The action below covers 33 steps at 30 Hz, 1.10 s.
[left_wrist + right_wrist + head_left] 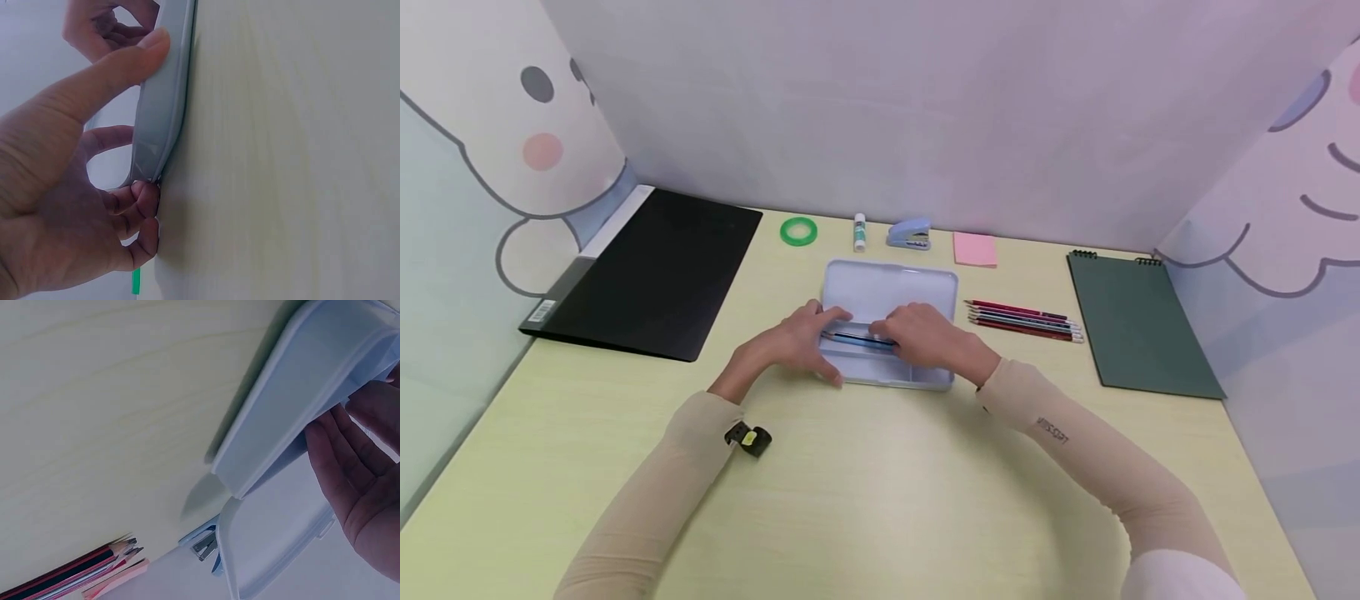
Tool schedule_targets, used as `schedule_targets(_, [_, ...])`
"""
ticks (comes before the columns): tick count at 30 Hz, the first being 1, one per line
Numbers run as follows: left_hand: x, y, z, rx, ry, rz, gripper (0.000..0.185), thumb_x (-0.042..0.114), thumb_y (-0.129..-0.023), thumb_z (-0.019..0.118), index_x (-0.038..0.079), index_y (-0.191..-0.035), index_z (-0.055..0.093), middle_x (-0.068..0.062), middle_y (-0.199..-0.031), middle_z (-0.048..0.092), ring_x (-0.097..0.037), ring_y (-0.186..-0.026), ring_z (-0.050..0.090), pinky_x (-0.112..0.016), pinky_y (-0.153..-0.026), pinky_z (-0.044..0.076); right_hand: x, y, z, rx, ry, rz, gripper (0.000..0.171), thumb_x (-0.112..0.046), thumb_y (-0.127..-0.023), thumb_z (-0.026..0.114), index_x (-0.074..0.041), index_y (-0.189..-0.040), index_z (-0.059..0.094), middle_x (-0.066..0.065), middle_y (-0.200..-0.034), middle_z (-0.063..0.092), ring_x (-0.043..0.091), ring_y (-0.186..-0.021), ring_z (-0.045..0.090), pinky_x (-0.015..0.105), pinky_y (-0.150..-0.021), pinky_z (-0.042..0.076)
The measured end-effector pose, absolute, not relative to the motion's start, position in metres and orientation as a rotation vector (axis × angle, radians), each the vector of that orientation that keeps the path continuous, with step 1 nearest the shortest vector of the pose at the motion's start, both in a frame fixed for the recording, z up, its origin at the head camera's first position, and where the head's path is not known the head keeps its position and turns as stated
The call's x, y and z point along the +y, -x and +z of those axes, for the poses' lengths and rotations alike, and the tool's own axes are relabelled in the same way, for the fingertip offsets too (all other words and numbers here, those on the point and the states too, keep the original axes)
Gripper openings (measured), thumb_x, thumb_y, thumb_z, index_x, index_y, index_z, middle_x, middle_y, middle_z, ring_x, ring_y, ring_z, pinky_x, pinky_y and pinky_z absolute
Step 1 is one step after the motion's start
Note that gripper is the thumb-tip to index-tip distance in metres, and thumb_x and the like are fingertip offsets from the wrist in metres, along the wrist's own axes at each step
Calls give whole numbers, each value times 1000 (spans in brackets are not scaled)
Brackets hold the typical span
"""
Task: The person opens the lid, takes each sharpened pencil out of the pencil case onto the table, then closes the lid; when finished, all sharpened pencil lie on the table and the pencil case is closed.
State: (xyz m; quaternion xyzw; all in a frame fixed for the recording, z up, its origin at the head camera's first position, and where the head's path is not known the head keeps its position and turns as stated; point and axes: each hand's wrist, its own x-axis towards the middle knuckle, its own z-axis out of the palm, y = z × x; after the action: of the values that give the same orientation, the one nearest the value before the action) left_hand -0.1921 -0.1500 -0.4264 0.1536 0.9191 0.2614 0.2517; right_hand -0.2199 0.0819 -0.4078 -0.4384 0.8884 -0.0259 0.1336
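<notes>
A pale blue pencil case [891, 283] lies with its lid folded back, at the middle of the table. My left hand [799, 340] grips its left end, the thumb on the front wall [159, 106] and the fingers round the short side. Over the tray, my right hand [921, 335] pinches the right end of a blue pencil [856, 339], which lies level along the compartment. In the right wrist view, the fingers [340, 453] of this hand reach in over the case's rim, and the pencil is hidden there.
Several pencils [1022, 321] lie right of the case, beside a dark green spiral pad [1142, 325]. Behind stand green tape [798, 221], a glue stick [860, 233], a stapler [910, 234] and pink sticky notes [975, 249]. A black folder [662, 271] lies at left.
</notes>
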Motion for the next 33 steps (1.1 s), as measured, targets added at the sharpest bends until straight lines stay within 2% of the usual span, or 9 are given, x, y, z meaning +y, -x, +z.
schedule_targets(7, [-149, 193, -429, 2502, -423, 694, 99, 43, -68, 91, 26, -151, 39, -14, -124, 40, -30, -110, 46, -41, -90, 42, 83, 223, -409, 2486, 1210, -289, 31, -10, -96, 64, -11, -126, 69, 5, -108, 74, 17, -83, 60, 34, -86, 52])
schedule_targets(15, [-149, 193, -426, 2510, -427, 682, 99, 43, -68, 91, 26, -150, 39, -14, -123, 41, -30, -109, 46, -42, -90, 43, 84, 223, -401, 2372, 1107, -415, 35, -19, -97, 66, -9, -131, 65, 2, -99, 71, 15, -82, 57, 31, -82, 48])
schedule_targets(21, [-149, 193, -426, 2510, -415, 689, 99, 42, -68, 91, 25, -150, 39, -14, -122, 41, -29, -109, 46, -41, -89, 43, 81, 223, -400, 2346, 1026, -388, 47, -24, -91, 74, -11, -134, 62, 1, -100, 69, 17, -87, 56, 33, -85, 47])
schedule_targets(28, [-149, 193, -427, 2509, -410, 703, 99, 41, -68, 92, 25, -150, 40, -14, -123, 41, -29, -107, 47, -39, -87, 43, 74, 217, -404, 2380, 1026, -308, 43, -15, -92, 70, -12, -135, 61, 4, -89, 63, 19, -81, 53, 32, -77, 43])
schedule_targets(33, [-149, 193, -428, 2507, -408, 701, 99, 41, -67, 92, 26, -150, 40, -14, -122, 41, -29, -107, 47, -39, -86, 42, 73, 213, -406, 2403, 1008, -271, 42, -9, -95, 65, -14, -137, 60, 5, -93, 62, 20, -82, 52, 33, -77, 41])
